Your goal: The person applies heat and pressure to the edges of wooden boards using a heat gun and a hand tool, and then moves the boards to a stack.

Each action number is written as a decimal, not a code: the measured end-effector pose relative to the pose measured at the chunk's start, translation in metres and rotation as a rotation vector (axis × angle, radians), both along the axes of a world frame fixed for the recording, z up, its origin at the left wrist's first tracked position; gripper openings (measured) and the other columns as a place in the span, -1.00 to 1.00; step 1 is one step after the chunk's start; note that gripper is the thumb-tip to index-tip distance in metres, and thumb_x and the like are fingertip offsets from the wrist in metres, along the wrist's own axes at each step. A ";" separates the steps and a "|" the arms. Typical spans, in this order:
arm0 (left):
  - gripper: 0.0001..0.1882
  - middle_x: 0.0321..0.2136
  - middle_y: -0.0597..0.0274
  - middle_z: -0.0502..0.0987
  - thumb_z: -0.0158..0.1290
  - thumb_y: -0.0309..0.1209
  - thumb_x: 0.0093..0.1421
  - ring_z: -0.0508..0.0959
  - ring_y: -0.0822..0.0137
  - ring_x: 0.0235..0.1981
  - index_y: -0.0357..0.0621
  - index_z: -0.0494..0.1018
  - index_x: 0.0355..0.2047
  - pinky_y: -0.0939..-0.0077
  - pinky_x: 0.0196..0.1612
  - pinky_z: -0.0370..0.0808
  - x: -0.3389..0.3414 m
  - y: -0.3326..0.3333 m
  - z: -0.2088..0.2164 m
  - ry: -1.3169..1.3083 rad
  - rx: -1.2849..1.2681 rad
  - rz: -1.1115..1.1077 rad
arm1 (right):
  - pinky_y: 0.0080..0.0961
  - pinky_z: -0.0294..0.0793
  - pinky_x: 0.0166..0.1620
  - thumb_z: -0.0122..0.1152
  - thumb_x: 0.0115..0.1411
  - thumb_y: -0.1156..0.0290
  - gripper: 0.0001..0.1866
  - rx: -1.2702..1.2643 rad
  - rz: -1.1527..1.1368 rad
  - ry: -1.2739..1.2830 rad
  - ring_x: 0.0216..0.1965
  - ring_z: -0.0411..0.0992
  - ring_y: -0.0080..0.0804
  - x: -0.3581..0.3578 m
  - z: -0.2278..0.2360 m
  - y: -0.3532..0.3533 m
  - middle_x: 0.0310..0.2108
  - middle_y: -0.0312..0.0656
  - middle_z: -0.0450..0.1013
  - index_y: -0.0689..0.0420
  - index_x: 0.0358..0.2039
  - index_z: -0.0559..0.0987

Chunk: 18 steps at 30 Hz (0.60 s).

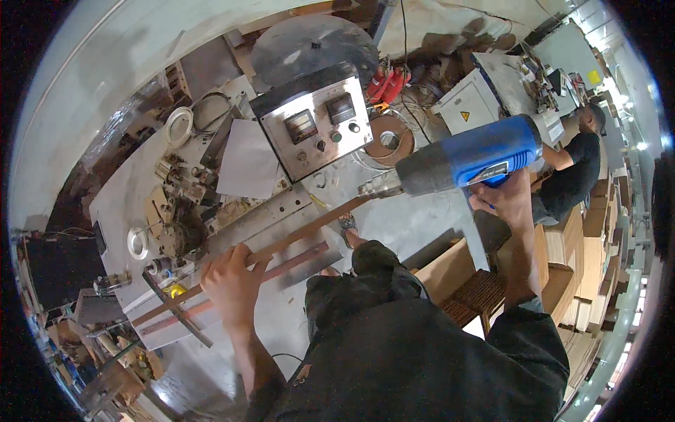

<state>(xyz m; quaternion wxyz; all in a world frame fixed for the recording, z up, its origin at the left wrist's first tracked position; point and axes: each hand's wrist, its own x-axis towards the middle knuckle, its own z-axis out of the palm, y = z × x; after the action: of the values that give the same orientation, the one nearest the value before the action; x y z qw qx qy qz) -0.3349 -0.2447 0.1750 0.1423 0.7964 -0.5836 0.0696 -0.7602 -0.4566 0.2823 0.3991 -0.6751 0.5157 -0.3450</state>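
In my right hand is a blue heat gun, my fingers closed round its grip. Its dark nozzle points left, and the metal tip is at the right end of a long, thin brown strip. My left hand grips this strip partway along, with the thumb toward the nozzle. From the hand, the strip runs on down to the left over a dark crossbar. Beside it, a reddish-brown strip lies along the edge of the machine bench, passing close to my left hand.
A control box with two meters and knobs stands beyond the strip. White paper, tape rolls and machine parts cover the bench. A wicker basket and stacked cartons stand to the right, near another person.
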 end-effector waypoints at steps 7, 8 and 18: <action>-0.57 -0.55 0.34 0.59 0.53 -0.09 -0.09 0.64 0.15 -0.47 0.02 0.49 -0.52 0.20 -0.27 0.55 -0.003 0.005 0.002 0.007 -0.003 -0.013 | -0.38 0.68 -0.10 0.68 -0.08 0.45 -0.60 -0.156 0.025 0.245 -0.28 0.70 -0.44 0.018 0.012 0.016 -0.32 -0.17 0.72 0.20 -0.19 0.71; -0.56 -0.55 0.34 0.59 0.54 -0.09 -0.10 0.64 0.15 -0.47 0.02 0.48 -0.53 0.20 -0.28 0.55 -0.004 0.006 0.002 -0.004 -0.030 -0.018 | -0.37 0.69 -0.13 0.69 -0.09 0.42 -0.60 -0.190 0.015 0.330 -0.32 0.71 -0.38 0.022 0.015 0.017 -0.35 -0.16 0.72 0.19 -0.22 0.72; -0.56 -0.54 0.34 0.58 0.55 -0.11 -0.12 0.64 0.16 -0.45 0.02 0.47 -0.54 0.21 -0.28 0.56 -0.006 0.008 0.000 0.019 -0.048 -0.033 | -0.23 0.71 -0.22 0.73 -0.15 0.28 -0.60 -0.393 -0.030 0.570 -0.40 0.72 -0.10 0.016 0.033 0.021 -0.42 -0.09 0.72 0.14 -0.30 0.75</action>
<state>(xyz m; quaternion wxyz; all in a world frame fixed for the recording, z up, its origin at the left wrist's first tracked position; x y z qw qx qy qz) -0.3408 -0.2368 0.1754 0.1680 0.7835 -0.5936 0.0738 -0.7446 -0.4358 0.3153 0.0966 -0.8006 0.5399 -0.2411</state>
